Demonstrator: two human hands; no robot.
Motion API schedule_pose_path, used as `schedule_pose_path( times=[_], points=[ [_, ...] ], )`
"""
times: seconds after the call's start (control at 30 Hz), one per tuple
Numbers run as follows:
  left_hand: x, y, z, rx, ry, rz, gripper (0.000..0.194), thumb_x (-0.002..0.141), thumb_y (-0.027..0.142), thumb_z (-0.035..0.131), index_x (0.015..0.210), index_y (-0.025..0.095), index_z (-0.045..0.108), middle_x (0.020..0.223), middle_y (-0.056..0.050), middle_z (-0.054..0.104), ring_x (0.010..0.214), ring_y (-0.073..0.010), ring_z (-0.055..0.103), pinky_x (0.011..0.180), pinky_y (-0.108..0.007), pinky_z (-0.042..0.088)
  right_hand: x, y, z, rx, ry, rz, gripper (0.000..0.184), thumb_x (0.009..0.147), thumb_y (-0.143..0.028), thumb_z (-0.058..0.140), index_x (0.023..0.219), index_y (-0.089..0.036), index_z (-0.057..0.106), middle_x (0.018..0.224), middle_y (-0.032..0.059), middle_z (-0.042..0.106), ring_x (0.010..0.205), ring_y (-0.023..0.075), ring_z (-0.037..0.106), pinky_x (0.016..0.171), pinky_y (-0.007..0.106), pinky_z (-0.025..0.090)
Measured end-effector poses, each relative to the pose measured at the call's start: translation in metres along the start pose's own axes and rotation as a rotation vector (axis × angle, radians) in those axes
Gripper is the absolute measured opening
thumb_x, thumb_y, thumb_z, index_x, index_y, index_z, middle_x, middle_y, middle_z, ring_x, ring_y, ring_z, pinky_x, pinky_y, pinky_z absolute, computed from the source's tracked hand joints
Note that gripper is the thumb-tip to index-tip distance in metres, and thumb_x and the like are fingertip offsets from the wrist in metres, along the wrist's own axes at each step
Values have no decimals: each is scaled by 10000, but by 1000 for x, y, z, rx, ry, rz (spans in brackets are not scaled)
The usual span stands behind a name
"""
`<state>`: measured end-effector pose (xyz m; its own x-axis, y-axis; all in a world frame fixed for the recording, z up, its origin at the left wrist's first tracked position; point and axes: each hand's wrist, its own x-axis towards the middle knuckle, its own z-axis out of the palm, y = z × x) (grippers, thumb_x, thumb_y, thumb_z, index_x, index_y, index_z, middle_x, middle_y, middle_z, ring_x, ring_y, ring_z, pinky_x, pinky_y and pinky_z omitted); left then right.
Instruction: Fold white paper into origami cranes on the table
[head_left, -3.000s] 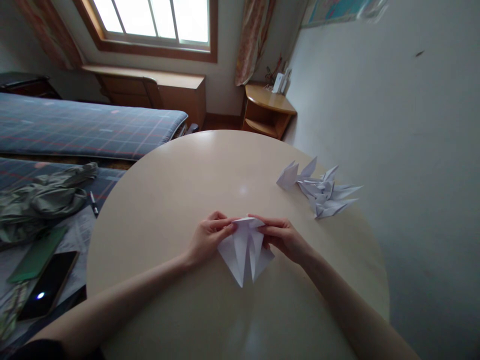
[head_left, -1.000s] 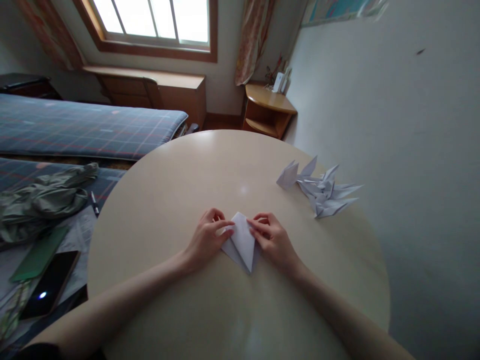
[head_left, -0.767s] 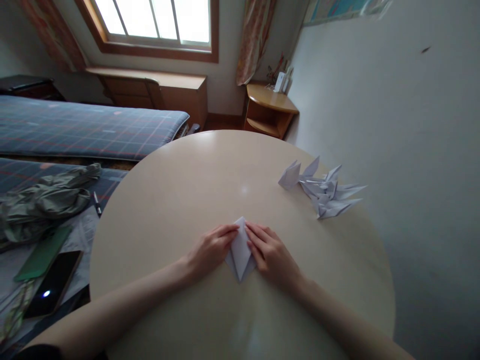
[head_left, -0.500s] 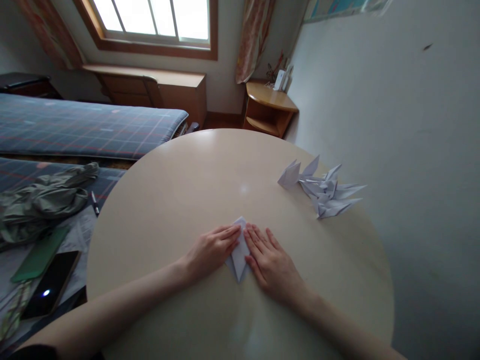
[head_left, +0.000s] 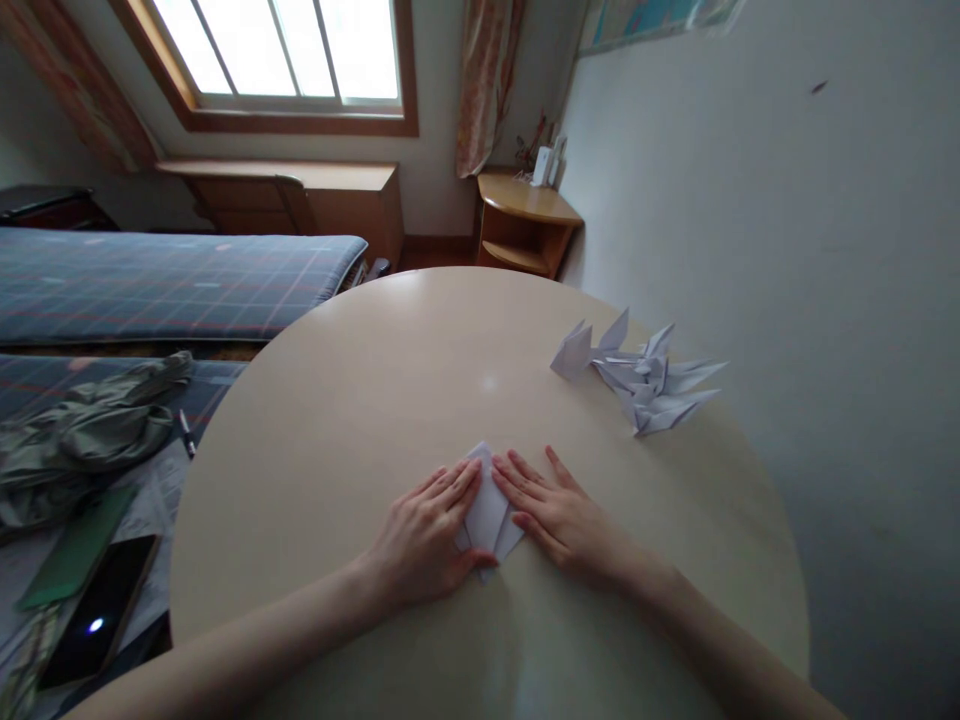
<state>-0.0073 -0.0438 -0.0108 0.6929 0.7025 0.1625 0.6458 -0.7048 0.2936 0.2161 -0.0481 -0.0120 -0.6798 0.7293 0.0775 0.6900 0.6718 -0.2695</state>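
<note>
A folded piece of white paper (head_left: 486,505), kite-shaped with a pointed top, lies flat on the round table (head_left: 360,400). My left hand (head_left: 427,530) presses on its left side, fingers stretched toward the top point and the thumb across the lower end. On the right edge rest the fingertips of my right hand (head_left: 562,515), its fingers spread and flat. Parts of the paper are hidden under both hands. Farther off at the right, several folded white paper cranes (head_left: 645,380) sit in a cluster, with wings and points sticking up.
Left of the table, a bed holds a crumpled grey-green cloth (head_left: 90,430), a pen (head_left: 187,434), a green booklet (head_left: 79,548) and a dark phone (head_left: 101,610) on papers. A white wall (head_left: 825,300) runs along the right. A corner shelf (head_left: 529,200) stands behind the table.
The raised paper flaps have come down into a flat kite shape. My hands have gone from pinching the paper to pressing it flat, the left thumb now across its lower end. The view has shifted slightly.
</note>
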Motion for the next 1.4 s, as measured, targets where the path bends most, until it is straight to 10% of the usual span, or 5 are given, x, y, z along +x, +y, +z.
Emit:
schedule_pose_path(
  times=[0.27, 0.77, 1.1, 1.4],
  points=[
    [1, -6, -1, -45, -50, 59, 1123, 570, 751, 597, 1419, 101, 252, 1432, -196, 317, 1323, -303, 326, 1098, -470, 256, 6, 5, -4, -16, 52, -58, 460, 929, -246, 437, 1380, -204, 358, 1410, 84, 394, 1343, 225, 284, 1096, 510, 241],
    [46, -67, -23, -528, -55, 342, 304, 815, 345, 611, 1072, 195, 670, 1078, -119, 679, 912, -207, 611, 816, -320, 496, 31, 36, -8, 195, 272, -191, 165, 875, -329, 559, 966, -275, 686, 1017, 15, 714, 980, 178, 655, 860, 342, 472],
    [46, -61, -4, -346, 165, 26, 142, 798, 294, 640, 726, 172, 634, 956, -63, 637, 876, -177, 562, 803, -310, 462, 32, 13, -1, 15, 362, 141, 154, 894, -193, 452, 864, -184, 602, 942, 92, 634, 889, 224, 544, 808, 381, 443],
    [41, -58, -1, -152, 120, -141, 106, 830, 181, 594, 930, 213, 579, 1097, -27, 594, 989, -216, 492, 862, -386, 363, 36, 9, 6, 81, 312, 455, 76, 850, -216, 511, 845, -205, 586, 1020, 87, 561, 965, 248, 501, 835, 414, 422]
  ],
)
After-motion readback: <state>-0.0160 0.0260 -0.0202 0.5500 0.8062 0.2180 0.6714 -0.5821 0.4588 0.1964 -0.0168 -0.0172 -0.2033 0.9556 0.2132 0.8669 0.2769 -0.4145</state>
